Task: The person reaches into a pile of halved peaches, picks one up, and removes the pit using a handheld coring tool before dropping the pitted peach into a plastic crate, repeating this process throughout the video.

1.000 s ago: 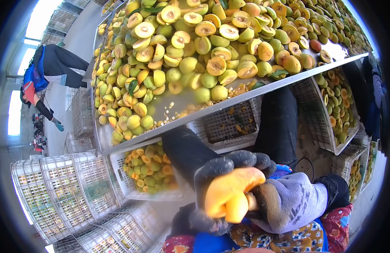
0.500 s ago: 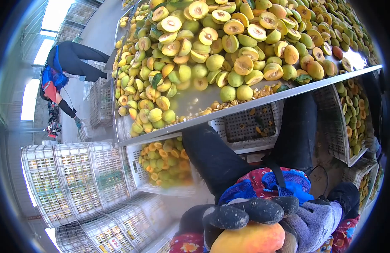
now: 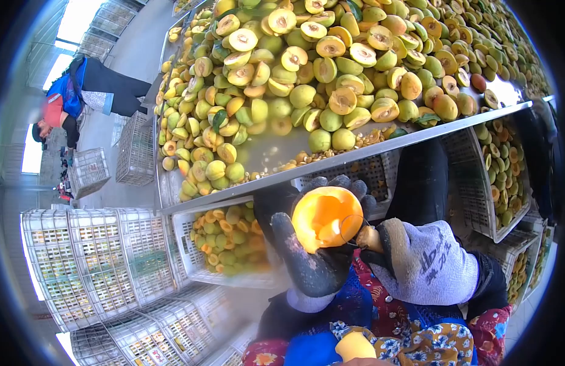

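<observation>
My left hand [image 3: 313, 262], in a dark-coated glove, is wrapped round a halved orange fruit [image 3: 327, 218] with its hollowed cut face up. My right hand [image 3: 417, 256], in a grey glove, grips the handle of a small wire-loop tool [image 3: 369, 238]. The loop lies against the right edge of the fruit's cut face. Beyond my hands, a metal table [image 3: 356, 148] bears a heap of halved green and yellow fruit [image 3: 331, 67], with loose pits near its front edge.
White crates [image 3: 99, 256] are stacked at the left. One crate of fruit halves [image 3: 230, 235] stands left of my legs, another [image 3: 502, 174] at the right. A dark-bottomed crate [image 3: 380, 177] is under the table. A co-worker [image 3: 81, 97] bends beside a crate [image 3: 90, 172] at far left.
My hands have risen and moved apart, and the fruit now shows its hollowed face with the tool at it. The co-worker has shifted, and a crate now appears near their hands.
</observation>
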`<state>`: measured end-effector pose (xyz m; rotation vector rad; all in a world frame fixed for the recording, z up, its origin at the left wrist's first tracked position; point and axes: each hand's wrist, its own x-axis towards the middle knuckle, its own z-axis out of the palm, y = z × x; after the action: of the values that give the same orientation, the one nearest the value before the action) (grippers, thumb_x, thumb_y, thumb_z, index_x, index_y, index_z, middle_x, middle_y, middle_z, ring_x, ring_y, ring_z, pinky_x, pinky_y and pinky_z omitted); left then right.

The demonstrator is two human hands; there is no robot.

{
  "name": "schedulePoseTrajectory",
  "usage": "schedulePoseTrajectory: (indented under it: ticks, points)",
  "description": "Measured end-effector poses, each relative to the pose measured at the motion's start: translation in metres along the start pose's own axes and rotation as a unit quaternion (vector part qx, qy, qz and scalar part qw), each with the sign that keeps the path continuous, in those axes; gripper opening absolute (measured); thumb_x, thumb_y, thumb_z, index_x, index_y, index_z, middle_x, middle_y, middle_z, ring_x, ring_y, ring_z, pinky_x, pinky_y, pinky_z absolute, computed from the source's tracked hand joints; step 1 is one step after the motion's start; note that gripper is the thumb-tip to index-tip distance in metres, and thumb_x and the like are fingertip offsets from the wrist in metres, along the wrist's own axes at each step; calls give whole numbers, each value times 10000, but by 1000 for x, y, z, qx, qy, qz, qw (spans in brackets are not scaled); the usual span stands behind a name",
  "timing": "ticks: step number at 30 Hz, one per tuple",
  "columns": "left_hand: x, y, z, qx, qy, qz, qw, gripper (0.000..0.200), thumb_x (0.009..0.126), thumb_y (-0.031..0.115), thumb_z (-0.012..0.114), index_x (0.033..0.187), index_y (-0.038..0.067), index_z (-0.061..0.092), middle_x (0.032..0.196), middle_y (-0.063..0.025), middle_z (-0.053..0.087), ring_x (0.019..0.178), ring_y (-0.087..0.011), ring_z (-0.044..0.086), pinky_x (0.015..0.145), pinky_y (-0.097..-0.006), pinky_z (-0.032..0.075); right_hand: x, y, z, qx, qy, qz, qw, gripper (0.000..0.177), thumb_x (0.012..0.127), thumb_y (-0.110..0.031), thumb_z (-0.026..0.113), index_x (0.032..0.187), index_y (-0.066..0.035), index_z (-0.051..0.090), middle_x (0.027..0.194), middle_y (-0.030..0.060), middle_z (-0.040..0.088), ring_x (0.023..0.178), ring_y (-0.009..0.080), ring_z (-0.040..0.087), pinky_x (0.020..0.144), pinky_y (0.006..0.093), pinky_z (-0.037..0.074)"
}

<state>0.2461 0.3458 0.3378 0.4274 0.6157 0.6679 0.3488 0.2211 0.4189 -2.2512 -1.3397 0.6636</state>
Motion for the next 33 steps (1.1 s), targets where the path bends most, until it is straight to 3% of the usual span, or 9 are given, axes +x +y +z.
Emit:
schedulePoseTrajectory:
  ticks: [5,7,13,15,23,28,31,33]
  points:
    - [12,-2,-3,33,-32,-55,997,827,935,711,347,1383,22,436,1342,-219,527,1220,-381,537,1052,-525,432,4,21,0,78,-21,-32,996,344,864,-232,699,1007,17,509,664,161,591,590,359,637,514,438,494]
    - [14,-7,-10,5,-39,-86,996,805,945,710,340,1322,11,471,1281,-189,566,1230,-333,548,1053,-466,450,5,23,5,78,-18,-9,997,337,866,-209,687,1015,26,497,671,175,592,591,365,637,510,438,492]
    - [18,-23,-16,130,4,22,991,799,945,712,342,1379,47,423,1296,-168,549,1189,-289,559,1039,-440,456,8,30,21,70,-49,-8,996,344,906,-232,626,1086,25,484,701,186,626,598,379,644,531,467,492]
    - [18,-22,-15,136,-10,12,991,778,946,699,359,1388,61,415,1309,-164,540,1196,-293,555,1032,-450,462,9,33,25,77,-42,-6,996,335,922,-255,609,1091,8,489,736,176,643,589,354,656,513,447,507]
    - [13,-16,-27,27,-75,-77,994,683,944,635,443,1386,114,412,1324,-158,528,1189,-323,557,991,-495,493,9,43,41,57,6,-37,998,295,935,-254,597,1055,-1,504,672,143,629,578,330,655,482,426,503]
    - [8,-22,-32,60,-94,-41,993,579,958,577,480,1332,137,436,1299,-155,542,1152,-327,576,953,-489,517,8,42,41,13,18,-49,999,286,937,-258,594,1022,-2,499,660,131,624,551,305,649,451,405,493]
    - [12,-25,-39,44,-137,-59,988,544,1000,558,392,1305,114,473,1275,-144,569,1142,-300,563,981,-471,467,6,44,45,-5,9,-48,999,290,942,-259,587,985,10,486,628,127,605,536,297,642,443,404,487]
    - [10,-29,-40,129,-107,-29,986,544,1008,548,385,1295,92,468,1234,-144,577,1091,-280,580,962,-445,481,6,48,51,13,4,-45,999,303,945,-261,580,962,23,477,600,126,587,523,293,635,437,403,481]
